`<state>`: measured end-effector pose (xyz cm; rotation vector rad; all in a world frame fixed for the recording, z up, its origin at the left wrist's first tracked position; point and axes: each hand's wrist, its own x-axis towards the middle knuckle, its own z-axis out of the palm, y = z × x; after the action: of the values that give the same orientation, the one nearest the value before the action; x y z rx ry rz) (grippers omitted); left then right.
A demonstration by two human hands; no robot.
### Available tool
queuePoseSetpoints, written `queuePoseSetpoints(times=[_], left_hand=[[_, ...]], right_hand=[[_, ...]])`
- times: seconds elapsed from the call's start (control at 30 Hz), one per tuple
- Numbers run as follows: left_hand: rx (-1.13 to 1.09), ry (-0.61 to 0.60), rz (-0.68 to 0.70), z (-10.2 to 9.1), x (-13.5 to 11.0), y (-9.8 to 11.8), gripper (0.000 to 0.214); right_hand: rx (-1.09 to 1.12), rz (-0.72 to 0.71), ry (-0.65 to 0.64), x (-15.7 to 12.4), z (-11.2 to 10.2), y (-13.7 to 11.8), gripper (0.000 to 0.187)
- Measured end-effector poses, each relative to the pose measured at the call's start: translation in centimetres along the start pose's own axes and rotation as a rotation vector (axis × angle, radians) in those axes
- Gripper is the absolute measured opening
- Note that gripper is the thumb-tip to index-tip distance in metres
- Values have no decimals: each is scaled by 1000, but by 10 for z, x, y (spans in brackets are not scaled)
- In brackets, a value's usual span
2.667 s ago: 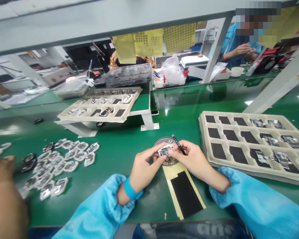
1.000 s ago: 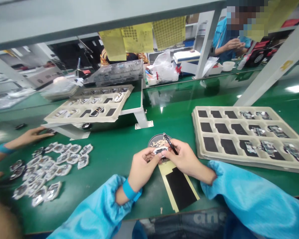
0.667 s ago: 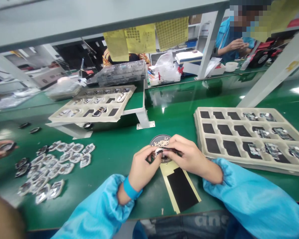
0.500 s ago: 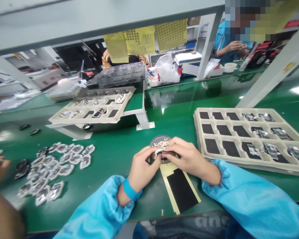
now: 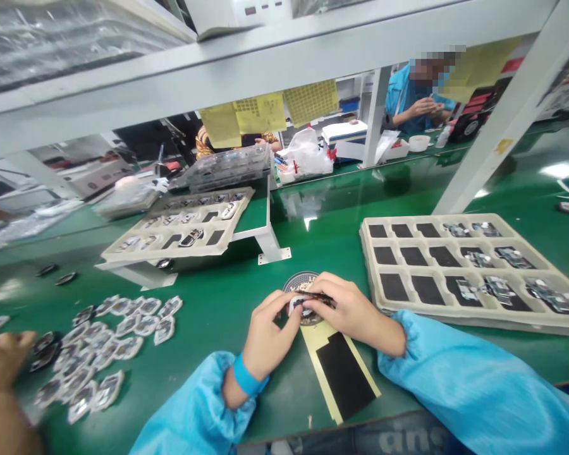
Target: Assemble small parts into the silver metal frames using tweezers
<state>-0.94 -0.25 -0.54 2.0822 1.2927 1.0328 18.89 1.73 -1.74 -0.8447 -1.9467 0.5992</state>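
Observation:
My left hand (image 5: 271,332) is closed, pinching a small white-rimmed casing (image 5: 294,304) between thumb and fingers. Pressed close to it, my right hand (image 5: 355,313) grips a thin dark piece (image 5: 320,297), tilted up beside the casing; its exact kind is unclear. Fingers hide much of both parts. Under the hands sits a round grey dish (image 5: 299,278) with small pale bits in it. Just below lies a black adhesive pad (image 5: 346,376) on a yellow backing sheet (image 5: 318,363).
Many white-rimmed casings (image 5: 102,344) lie spread at left, near another person's hand (image 5: 7,357). A compartment tray (image 5: 374,300) with circuit boards stands at right. Another tray (image 5: 171,251) rests on a raised stand. A co-worker (image 5: 412,104) sits across the bench.
The view has tilted upward, so the bench sits lower in it. In my right hand, the dark piece now shows tilted up above the casing. The other person's hand at left has shifted right.

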Motion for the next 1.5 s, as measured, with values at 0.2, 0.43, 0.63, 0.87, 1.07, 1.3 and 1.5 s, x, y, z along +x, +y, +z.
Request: queuePoseSetpoints(times=[0.2, 0.43, 0.63, 0.87, 1.07, 1.3, 1.5], left_hand=[[-16, 15, 18, 2, 0, 0, 20], [-17, 18, 18, 1, -2, -1, 27], [1, 15, 18, 1, -4, -1, 26], [18, 30, -5, -1, -3, 0, 23], [9, 67, -45, -6, -1, -4, 20], [18, 60, 4, -4, -3, -2, 20], [16, 64, 8, -3, -4, -2, 23]], right_hand=[[41, 4, 31, 0, 2, 4, 14], [69, -31, 12, -2, 1, 2, 18], [16, -31, -5, -4, 1, 2, 15], [-70, -4, -168, -4, 1, -3, 14], [33, 34, -19, 1, 4, 4, 7], [16, -73, 31, 1, 7, 8, 19], [-121, -139, -51, -2, 5, 5, 16]])
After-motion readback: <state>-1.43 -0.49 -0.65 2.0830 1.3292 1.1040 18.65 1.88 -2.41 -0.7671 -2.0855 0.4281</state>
